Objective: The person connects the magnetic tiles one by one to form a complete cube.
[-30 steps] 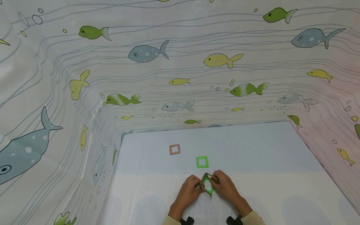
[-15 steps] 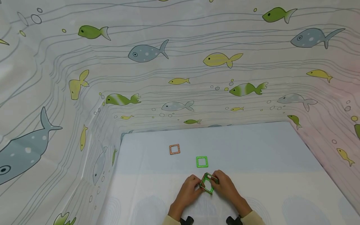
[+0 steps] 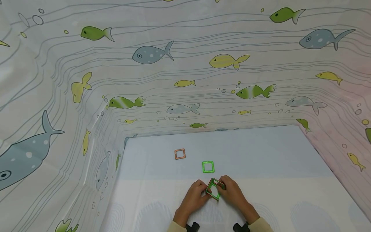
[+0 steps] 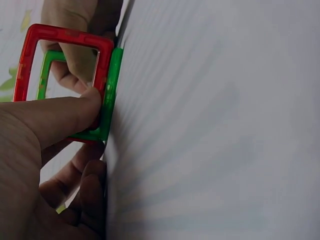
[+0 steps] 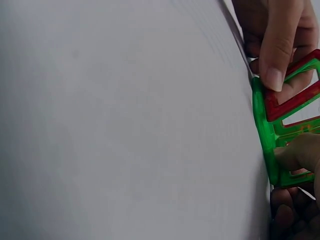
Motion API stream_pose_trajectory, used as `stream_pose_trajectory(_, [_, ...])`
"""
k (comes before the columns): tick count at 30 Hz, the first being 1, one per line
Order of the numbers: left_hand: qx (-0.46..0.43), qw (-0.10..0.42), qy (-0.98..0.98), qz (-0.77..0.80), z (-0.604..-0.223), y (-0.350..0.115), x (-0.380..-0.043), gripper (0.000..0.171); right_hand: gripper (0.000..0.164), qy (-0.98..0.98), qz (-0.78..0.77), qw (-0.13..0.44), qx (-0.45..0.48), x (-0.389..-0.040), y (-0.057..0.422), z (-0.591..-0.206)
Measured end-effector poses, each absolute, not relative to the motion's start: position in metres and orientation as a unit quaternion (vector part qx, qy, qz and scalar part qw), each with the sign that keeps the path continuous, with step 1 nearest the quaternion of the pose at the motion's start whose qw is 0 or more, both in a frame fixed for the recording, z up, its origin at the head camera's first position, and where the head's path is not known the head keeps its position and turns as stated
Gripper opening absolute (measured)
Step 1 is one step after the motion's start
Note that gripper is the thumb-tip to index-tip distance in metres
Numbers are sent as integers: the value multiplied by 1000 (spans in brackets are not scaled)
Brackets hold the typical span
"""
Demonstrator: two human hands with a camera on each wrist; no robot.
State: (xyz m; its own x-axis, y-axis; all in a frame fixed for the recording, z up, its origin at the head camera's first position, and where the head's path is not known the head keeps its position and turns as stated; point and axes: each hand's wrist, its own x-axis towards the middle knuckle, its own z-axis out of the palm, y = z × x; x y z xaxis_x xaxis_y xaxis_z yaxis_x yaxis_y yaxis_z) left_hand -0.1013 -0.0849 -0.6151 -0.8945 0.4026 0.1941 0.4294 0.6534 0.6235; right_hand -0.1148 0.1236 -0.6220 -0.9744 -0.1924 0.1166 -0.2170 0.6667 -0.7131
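1. The left hand (image 3: 195, 195) pinches a red square frame (image 4: 70, 34); in the left wrist view its thumb lies flat against the inner face of one bar, with fingers bent on the far side.
2. The right hand (image 3: 233, 192) grips an upright green frame (image 5: 295, 128) from the opposite side, its thumb reaching in over the bar; some of its fingers are hidden behind the pieces.
3. Between the two hands, the red and green pieces stand edge to edge as a small hollow box, its top side uncovered. A green base frame (image 5: 264, 130) lies along the bottom, down on the white surface (image 3: 261, 154).
4. Just beyond the box, a loose green square frame (image 3: 204, 167) lies flat on the surface, apart from the hands.
5. Farther off and to the left, an orange square frame (image 3: 175, 154) also lies flat, well apart from the box.
6. Pale yellow sleeves (image 3: 260, 225) and black wrist devices (image 3: 193, 227) show at the near edge of the head view.
7. Behind and around the surface hangs a pale backdrop (image 3: 185, 71) printed with green, yellow and grey-blue fish, bubbles and wavy lines.
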Motion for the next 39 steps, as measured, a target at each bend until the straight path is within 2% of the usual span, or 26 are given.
stream_pose_trajectory(9, [-243, 34, -914, -324, -614, -84, -101, 10, 21, -915, 392, 4, 97, -115, 123, -622])
stream_pose_trajectory(19, [-261, 8, -913, -315, -613, -85, -105, 16, 22, -914, 393, 8, 100, -115, 123, -622])
stream_pose_trajectory(39, [-266, 0, -908, -324, -615, -87, -111, 21, 23, -911, 396, 30, 112, -115, 123, -622])
